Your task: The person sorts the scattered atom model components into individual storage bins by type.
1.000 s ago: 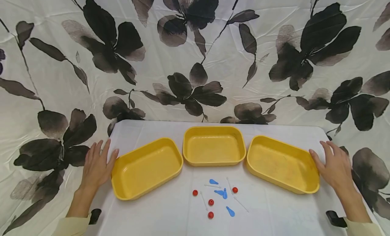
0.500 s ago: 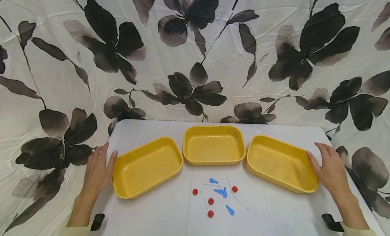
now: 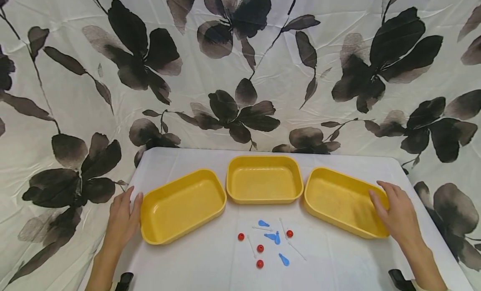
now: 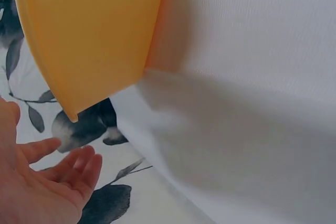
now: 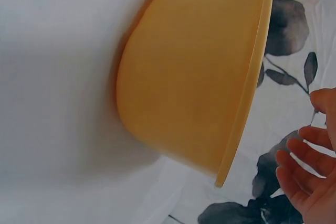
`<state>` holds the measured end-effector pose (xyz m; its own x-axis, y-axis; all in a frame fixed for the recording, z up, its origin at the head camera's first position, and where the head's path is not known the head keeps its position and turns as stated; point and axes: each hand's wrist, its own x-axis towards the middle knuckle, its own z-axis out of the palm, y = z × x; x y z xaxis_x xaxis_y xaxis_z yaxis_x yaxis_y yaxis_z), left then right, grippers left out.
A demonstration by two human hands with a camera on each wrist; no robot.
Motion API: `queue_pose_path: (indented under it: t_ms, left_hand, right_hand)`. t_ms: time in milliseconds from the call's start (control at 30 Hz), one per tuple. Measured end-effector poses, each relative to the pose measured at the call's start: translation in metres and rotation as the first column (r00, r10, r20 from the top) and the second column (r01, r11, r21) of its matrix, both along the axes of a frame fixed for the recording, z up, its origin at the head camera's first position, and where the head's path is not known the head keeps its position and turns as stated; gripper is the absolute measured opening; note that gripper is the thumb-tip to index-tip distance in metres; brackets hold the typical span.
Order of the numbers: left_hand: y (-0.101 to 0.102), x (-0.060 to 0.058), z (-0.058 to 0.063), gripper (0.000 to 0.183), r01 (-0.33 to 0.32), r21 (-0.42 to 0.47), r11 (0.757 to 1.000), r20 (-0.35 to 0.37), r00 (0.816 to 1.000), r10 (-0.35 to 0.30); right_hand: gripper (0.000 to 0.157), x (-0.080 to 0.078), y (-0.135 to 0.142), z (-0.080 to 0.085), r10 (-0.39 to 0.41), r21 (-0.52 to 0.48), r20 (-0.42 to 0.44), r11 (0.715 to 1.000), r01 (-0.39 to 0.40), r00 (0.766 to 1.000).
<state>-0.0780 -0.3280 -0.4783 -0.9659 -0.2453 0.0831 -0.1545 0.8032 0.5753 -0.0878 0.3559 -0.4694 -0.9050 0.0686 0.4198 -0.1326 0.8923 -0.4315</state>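
My left hand (image 3: 122, 218) is beside the outer end of the left yellow tray (image 3: 145, 236), fingers loosely extended. In the left wrist view a gap shows between that hand (image 4: 58, 177) and the tray's end (image 4: 94, 45). My right hand (image 3: 400, 213) hovers at the outer end of the right yellow tray (image 3: 338, 224), thumb and fingertips above its rim. The right wrist view shows its relaxed fingers apart from the tray wall (image 5: 184, 77). Neither hand holds anything.
Between the side trays stands a middle yellow tray (image 3: 264, 201). In front, on the white table (image 3: 188, 270), lie several red beads (image 3: 260, 264), several blue teardrop-shaped pieces (image 3: 284, 259) and several thin white sticks (image 3: 297, 251). A floral cloth (image 3: 180, 74) hangs behind.
My right hand has moved left, from beside the right tray to over its outer end. The left hand has shifted slightly down and right. Trays and small pieces stay put.
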Motion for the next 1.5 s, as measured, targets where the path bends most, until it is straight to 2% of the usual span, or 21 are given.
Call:
queue_pose_path:
  t_ms: [200, 500, 833, 967, 1267, 1500]
  left_hand:
    - [0.002, 0.007, -0.005, 0.064, -0.023, 0.031, 0.999, 0.009, 1.0, 0.022]
    - [0.005, 0.011, -0.014, 0.06, -0.04, 0.025, 0.999, 0.01, 0.999, 0.04]
    - [0.008, 0.016, -0.021, 0.051, -0.079, 0.079, 0.994, -0.089, 0.992, 0.086]
    - [0.01, 0.014, -0.024, 0.049, -0.095, 0.124, 0.988, -0.102, 0.989, 0.108]
    - [0.012, 0.008, -0.024, 0.055, -0.188, 0.208, 0.96, -0.009, 0.981, 0.194]
    - [0.009, 0.003, -0.027, 0.054, -0.224, 0.309, 0.924, -0.025, 0.97, 0.243]
  right_hand:
    - [0.041, 0.001, -0.016, 0.001, 0.039, -0.059, -0.003, 0.997, -0.04, 0.999]
    - [0.042, -0.001, -0.036, 0.002, 0.06, -0.059, -0.004, 0.996, -0.06, 0.998]
    - [0.043, -0.002, -0.054, -0.005, 0.153, -0.055, -0.118, 0.986, -0.161, 0.981]
    - [0.044, -0.002, -0.061, -0.007, 0.177, -0.044, -0.149, 0.982, -0.185, 0.973]
    - [0.041, -0.001, -0.077, -0.007, 0.191, -0.061, -0.092, 0.978, -0.197, 0.977]
    - [0.038, -0.002, -0.085, -0.012, 0.233, -0.083, -0.116, 0.966, -0.243, 0.966]
